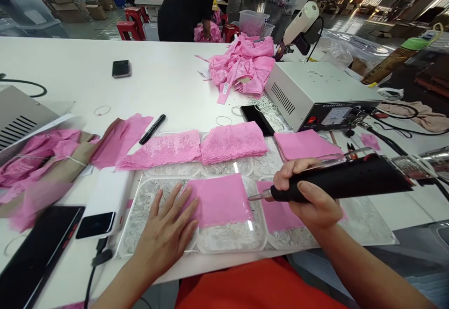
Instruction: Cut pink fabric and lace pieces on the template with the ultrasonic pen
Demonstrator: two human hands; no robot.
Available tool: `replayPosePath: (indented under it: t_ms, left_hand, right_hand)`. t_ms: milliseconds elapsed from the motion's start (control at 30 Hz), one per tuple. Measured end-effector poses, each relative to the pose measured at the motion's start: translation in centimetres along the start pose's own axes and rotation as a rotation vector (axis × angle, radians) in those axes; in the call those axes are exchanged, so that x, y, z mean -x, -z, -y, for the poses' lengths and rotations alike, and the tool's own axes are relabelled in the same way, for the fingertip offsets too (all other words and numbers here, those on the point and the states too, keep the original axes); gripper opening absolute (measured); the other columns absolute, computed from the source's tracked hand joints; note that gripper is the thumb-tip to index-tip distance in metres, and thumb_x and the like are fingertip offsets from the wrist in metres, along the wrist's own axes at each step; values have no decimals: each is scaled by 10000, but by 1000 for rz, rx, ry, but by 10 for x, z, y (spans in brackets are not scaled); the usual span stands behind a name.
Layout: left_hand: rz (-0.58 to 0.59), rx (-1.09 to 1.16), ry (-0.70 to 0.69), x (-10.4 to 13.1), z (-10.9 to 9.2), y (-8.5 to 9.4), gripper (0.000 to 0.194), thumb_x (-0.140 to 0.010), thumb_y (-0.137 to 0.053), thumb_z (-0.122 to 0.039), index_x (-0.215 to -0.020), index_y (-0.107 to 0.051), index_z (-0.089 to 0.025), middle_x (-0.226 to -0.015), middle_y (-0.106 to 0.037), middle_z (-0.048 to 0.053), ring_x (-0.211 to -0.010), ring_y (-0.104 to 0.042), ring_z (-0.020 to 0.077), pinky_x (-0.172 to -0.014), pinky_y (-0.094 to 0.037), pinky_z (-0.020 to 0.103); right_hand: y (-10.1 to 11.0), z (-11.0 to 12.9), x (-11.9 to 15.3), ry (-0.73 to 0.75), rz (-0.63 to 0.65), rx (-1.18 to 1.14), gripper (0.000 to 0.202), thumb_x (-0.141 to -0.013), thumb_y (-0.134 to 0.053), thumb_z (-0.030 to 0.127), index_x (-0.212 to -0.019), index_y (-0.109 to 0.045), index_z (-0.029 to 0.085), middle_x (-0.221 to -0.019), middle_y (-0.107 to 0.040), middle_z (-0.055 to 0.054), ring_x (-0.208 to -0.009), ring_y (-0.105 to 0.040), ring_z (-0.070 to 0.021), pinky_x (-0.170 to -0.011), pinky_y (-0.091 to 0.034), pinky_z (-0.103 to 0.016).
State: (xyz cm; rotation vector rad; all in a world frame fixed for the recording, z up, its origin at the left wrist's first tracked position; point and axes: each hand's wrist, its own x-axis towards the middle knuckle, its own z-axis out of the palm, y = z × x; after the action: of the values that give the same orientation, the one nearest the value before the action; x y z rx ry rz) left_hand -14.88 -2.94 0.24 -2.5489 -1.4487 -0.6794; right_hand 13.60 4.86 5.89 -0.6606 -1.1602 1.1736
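My left hand (167, 232) lies flat, fingers spread, on the left edge of a pink fabric piece (220, 199) that rests on a clear plastic tray (242, 243). My right hand (308, 192) grips a black hand-held tool (347, 180) whose metal tip (256, 197) points left at the fabric's right edge. A second pink piece (277, 213) lies under that hand. Behind the tray sit two stacks of pink lace (196, 147) and a stack of plain pink pieces (303, 144).
A white control box (315, 91) stands at the right, with a pile of pink garments (242, 66) behind. A marker (152, 129), phone (121, 68), white power bank (101, 206) and dark tablet (35, 253) lie left. A person in black (184, 5) works beyond the table.
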Motion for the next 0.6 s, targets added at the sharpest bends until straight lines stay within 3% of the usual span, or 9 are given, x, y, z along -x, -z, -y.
replayPosePath:
  t_ms: [467,600]
  left_hand:
    - [-24,25,40,1,-1,-2,370,-960,-477,-238,-1322,-553,-225,-1425,-524,86,-1423,-329,287,-1198,-161,533]
    - [-29,20,22,0,-1,1,404,-952,-480,-224,-1354,-526,-237,-1414,-535,87,-1426,-321,285,-1197,-173,538]
  right_hand:
    - [-3,-3,1,-18,41,15,126,-765,-676,301,-810,-576,238,-722,-581,15,-545,-550,-114,-505,-483,-279]
    - [6,2,-3,-15,19,5,142,-748,-665,317,-828,-577,240,-726,-564,13,-548,-546,-122,-493,-473,-285]
